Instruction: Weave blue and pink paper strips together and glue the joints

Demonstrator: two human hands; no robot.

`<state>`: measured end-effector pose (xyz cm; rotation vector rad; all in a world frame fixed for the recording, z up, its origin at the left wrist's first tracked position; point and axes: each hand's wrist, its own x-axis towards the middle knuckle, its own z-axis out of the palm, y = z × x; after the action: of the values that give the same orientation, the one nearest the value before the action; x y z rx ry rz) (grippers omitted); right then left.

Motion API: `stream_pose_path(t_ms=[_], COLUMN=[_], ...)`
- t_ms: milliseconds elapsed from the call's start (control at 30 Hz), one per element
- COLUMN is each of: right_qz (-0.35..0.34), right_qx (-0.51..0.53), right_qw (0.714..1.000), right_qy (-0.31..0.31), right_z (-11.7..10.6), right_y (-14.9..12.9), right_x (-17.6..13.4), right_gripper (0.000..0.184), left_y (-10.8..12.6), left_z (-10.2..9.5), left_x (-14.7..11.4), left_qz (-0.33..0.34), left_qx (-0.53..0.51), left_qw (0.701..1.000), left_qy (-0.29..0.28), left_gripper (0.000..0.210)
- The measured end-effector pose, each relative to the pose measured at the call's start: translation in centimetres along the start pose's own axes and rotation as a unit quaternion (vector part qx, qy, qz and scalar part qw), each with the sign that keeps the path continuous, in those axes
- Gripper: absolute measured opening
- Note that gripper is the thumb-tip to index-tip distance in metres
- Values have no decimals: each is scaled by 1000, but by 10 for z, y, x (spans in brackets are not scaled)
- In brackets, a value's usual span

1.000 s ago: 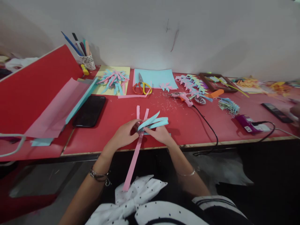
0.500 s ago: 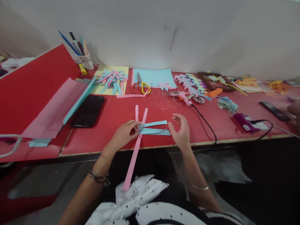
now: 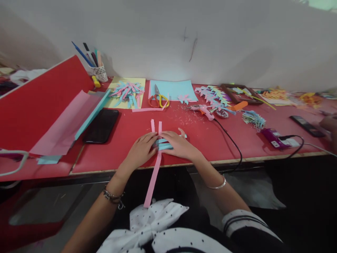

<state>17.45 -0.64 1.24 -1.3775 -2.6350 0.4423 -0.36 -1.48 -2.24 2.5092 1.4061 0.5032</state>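
Pink paper strips (image 3: 152, 181) and light blue paper strips (image 3: 163, 144) cross each other at the table's front edge, between my two hands. My left hand (image 3: 142, 150) is closed on the crossing from the left, thumb below and fingers above. From the right, my right hand (image 3: 179, 144) has its thumb and fingers closed over the blue strips beside the crossing. One pink strip hangs past the edge towards my lap, and two pink ends stick up beyond my fingertips. My palms and fingers hide much of the weave.
Behind lie scissors (image 3: 159, 100), a pink glue gun (image 3: 202, 109) with a black cord, and a pile of paper strips (image 3: 127, 92). A black phone (image 3: 101, 126) lies left. At right are a purple power adapter (image 3: 273, 138), another phone (image 3: 306, 125) and another person's hand (image 3: 329, 123).
My right hand has moved left from beside the blue strips' ends onto the strips by the crossing. The long pink strip now stands more upright. My left hand stays at the crossing.
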Motion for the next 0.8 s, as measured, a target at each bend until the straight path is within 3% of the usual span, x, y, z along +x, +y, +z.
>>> stream_pose_path(t_ms=[167,367,633,800], right_qz=[-32,-66,22,74], right_qx=[-25,-44,-51,-52], right_qw=[999,995,990,985], right_qy=[-10,60,128,147], right_z=[-8,-8,5,9], right_y=[8,7,7,16], right_x=[17,9,-10,-11], right_gripper=[44,24,17,15], left_y=[6,7,10,11], left_z=[1,4,0,-1], left_x=[2,1,2,2], left_qz=[-48,-62,-63,-63], left_qx=[45,88,110,104], left_qw=[998,994,992,992], left_qy=[-4,10,-23,-16], left_gripper=[43,43,42,42])
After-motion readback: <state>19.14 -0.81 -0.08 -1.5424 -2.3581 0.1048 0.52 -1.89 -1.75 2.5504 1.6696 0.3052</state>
